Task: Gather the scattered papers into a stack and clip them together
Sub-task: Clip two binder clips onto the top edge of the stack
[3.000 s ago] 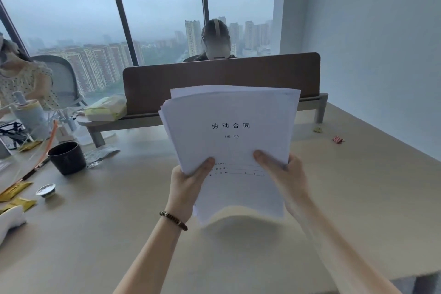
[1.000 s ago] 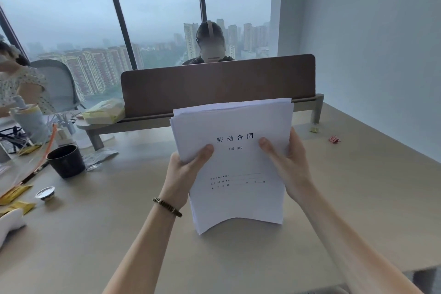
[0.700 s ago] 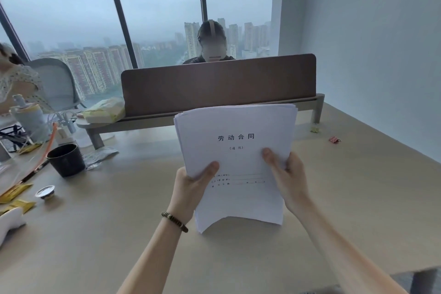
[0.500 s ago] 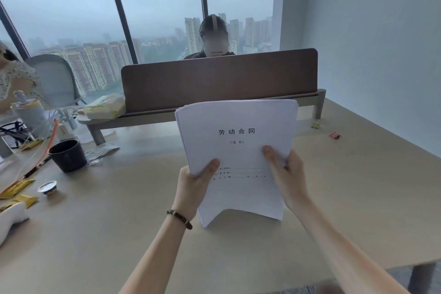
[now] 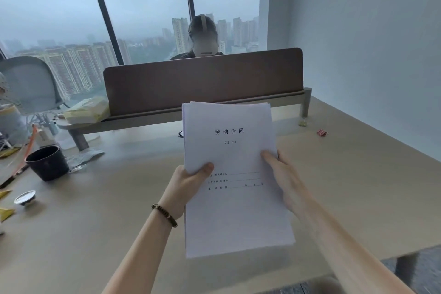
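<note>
White sheets make one stack of papers, held above the beige table in the middle of the view, with its printed cover page turned to the camera. The top edges of the sheets are almost level, only a few corners show behind the first page at 12 o'clock of the stack.

The left hand grips the stack at its 9 o'clock edge: the thumb lies across the front page and the other fingers are hidden behind the paper, so it pinches the sheets. A dark beaded bracelet is on this wrist. The right hand holds the 3 o'clock edge, the thumb pressed flat on the front; its other fingers are behind the stack and blurred, so I cannot tell how they lie.

On the table at 2 o'clock from the stack lies a small red binder clip, well apart from the papers, and a yellow clip lies near it, beside the leg of the brown desk divider. At 9 o'clock, far to the side, stands a black cup.
</note>
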`<state>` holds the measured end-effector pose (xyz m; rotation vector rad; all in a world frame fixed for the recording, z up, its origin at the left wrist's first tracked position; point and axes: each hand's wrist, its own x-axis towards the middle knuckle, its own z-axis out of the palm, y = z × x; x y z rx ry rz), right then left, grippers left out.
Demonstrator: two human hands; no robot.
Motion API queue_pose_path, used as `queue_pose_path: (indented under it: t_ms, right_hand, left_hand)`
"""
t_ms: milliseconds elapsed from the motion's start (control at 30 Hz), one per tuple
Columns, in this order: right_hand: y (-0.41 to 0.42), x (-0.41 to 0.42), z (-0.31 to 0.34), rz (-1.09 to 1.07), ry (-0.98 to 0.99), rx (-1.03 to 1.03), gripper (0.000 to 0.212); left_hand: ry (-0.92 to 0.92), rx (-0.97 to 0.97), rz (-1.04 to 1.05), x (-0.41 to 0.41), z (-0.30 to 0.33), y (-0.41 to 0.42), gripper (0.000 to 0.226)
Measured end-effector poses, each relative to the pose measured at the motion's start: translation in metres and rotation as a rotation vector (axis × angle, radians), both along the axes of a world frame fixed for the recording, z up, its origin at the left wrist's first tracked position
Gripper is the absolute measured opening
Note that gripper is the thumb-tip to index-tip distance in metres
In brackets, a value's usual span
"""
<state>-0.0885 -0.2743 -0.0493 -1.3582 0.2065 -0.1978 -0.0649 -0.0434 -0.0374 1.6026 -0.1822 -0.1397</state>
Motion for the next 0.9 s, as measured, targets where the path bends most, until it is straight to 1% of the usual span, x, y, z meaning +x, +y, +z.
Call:
queue_pose_path:
  t_ms: [100,200,367,433,467,567,633,700,767,800,833,867,900]
  right_hand:
    - [-0.010,-0.002,-0.004,0.073,0.104,0.058,0.019]
    - [-0.023,-0.002,-0.009,0.083,0.139,0.025,0.029]
    - [-0.048,0.005,-0.014,-0.004,0.133,-0.084,0.035]
    - [-0.062,0.014,-0.021,-0.053,0.125,-0.109,0.048]
    - [-0.068,0.018,-0.023,-0.076,0.111,-0.118,0.048]
    - [-0.090,0.036,-0.034,-0.149,0.050,-0.190,0.025]
    - [-0.105,0.051,-0.042,-0.218,0.034,-0.263,0.023]
    - [-0.121,0.065,-0.051,-0.270,0.042,-0.337,0.030]
    - [-0.137,0.076,-0.058,-0.301,0.035,-0.404,0.032]
    - [-0.145,0.080,-0.062,-0.299,0.031,-0.439,0.036]
    - [-0.152,0.083,-0.066,-0.282,0.029,-0.459,0.048]
    - [-0.158,0.085,-0.069,-0.273,0.043,-0.441,0.056]
    - [-0.162,0.087,-0.071,-0.269,0.059,-0.402,0.055]
  left_hand:
    - [0.105,-0.033,-0.028,0.004,-0.005,-0.004,0.030]
    - [0.181,-0.041,-0.053,0.008,-0.015,-0.011,0.027]
    - [0.250,-0.073,-0.103,0.020,-0.033,-0.034,0.032]
    - [0.275,-0.071,-0.131,0.027,-0.038,-0.048,0.026]
    - [0.287,-0.066,-0.144,0.031,-0.040,-0.056,0.024]
    - [0.311,-0.046,-0.196,0.047,-0.044,-0.080,0.023]
    - [0.334,-0.041,-0.232,0.061,-0.046,-0.095,0.025]
    - [0.359,-0.035,-0.274,0.077,-0.049,-0.109,0.028]
    - [0.387,-0.016,-0.321,0.092,-0.052,-0.120,0.029]
    - [0.400,0.001,-0.355,0.098,-0.053,-0.125,0.030]
    - [0.407,0.015,-0.392,0.104,-0.053,-0.130,0.032]
    - [0.408,0.025,-0.426,0.109,-0.052,-0.135,0.032]
    - [0.403,0.025,-0.450,0.114,-0.051,-0.138,0.030]
